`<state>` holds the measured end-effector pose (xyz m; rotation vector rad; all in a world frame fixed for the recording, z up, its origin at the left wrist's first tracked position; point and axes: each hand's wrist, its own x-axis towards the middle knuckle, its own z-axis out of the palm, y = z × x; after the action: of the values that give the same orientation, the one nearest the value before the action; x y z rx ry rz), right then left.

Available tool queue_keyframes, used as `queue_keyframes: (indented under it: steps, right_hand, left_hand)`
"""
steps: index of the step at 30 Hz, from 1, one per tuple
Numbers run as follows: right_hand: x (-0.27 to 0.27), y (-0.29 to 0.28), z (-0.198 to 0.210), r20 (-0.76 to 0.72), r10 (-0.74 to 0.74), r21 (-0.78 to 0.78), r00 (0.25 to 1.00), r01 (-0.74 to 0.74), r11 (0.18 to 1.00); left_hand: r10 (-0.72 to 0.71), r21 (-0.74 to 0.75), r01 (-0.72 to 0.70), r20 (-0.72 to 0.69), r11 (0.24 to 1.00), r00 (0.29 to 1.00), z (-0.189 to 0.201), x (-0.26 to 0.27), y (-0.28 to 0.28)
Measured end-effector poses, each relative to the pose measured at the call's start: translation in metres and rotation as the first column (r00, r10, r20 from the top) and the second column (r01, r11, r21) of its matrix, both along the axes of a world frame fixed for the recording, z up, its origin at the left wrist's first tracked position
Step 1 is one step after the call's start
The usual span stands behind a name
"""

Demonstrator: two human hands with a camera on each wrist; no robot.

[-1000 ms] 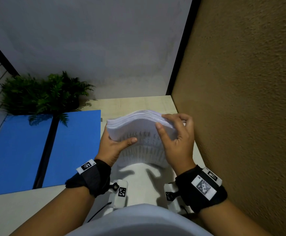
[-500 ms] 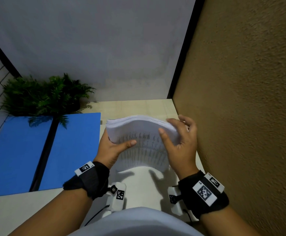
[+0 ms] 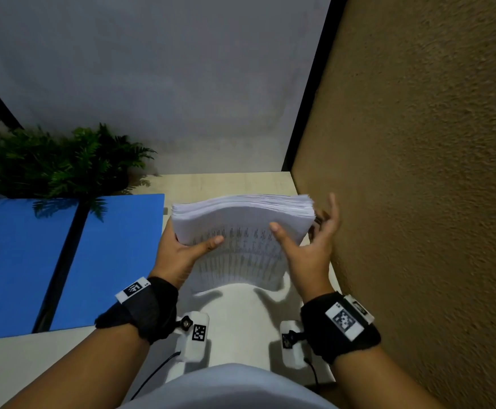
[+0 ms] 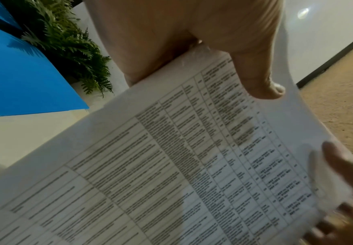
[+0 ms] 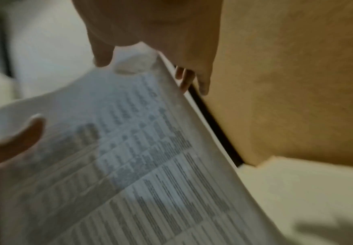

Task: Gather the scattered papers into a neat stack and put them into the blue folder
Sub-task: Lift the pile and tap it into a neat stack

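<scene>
Grip released by right hand (image 3: 308, 249), fingers now spread beside thick white paper stack (image 3: 240, 231); stack kept clamped by left hand (image 3: 181, 252). Squaring judged ongoing; open blue folder (image 3: 108, 261) lies left of stack.

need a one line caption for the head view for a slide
Left hand grips an upright paper stack on the desk while the right hand opens beside it, blue folder lying open alongside.

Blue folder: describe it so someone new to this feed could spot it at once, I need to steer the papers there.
Start at the pale desk boxed in by a grey wall and a brown textured wall. On its left half, in front of the green fern, lies the blue folder, opened flat. It is the only bright blue thing, two panels split by a dark spine, left of the paper stack held in the left hand.
</scene>
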<state>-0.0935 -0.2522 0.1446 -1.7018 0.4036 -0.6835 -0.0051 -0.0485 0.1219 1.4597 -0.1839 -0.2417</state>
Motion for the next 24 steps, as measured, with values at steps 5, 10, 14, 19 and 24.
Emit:
queue_keyframes:
  steps: [5,10,14,19,24]
  right_hand:
    - [0.020,-0.014,-0.018,-0.198,0.312,0.328,0.929,-0.237,0.914]
    - [0.027,-0.021,-0.015,-0.149,0.221,0.446,0.964,-0.134,0.885]
    - [0.016,-0.030,0.002,-0.147,0.270,0.425,0.952,-0.186,0.886]
    - [0.001,-0.032,0.016,-0.106,0.202,0.344,0.974,-0.155,0.926]
    - [-0.017,-0.020,0.015,-0.093,0.025,0.150,0.995,-0.010,0.989]
  left_hand:
    - [-0.010,0.032,0.015,-0.129,0.999,0.992,-0.004,0.000,-0.008]
    - [0.010,0.084,0.004,-0.160,0.996,0.987,0.005,0.013,-0.014]
    - [-0.018,0.129,0.036,-0.132,0.991,0.991,0.014,0.016,-0.012]
    - [-0.025,0.082,0.035,-0.116,0.996,0.993,0.018,0.005,-0.015]
    - [0.032,0.032,-0.032,-0.015,0.999,0.999,0.015,-0.010,-0.016]
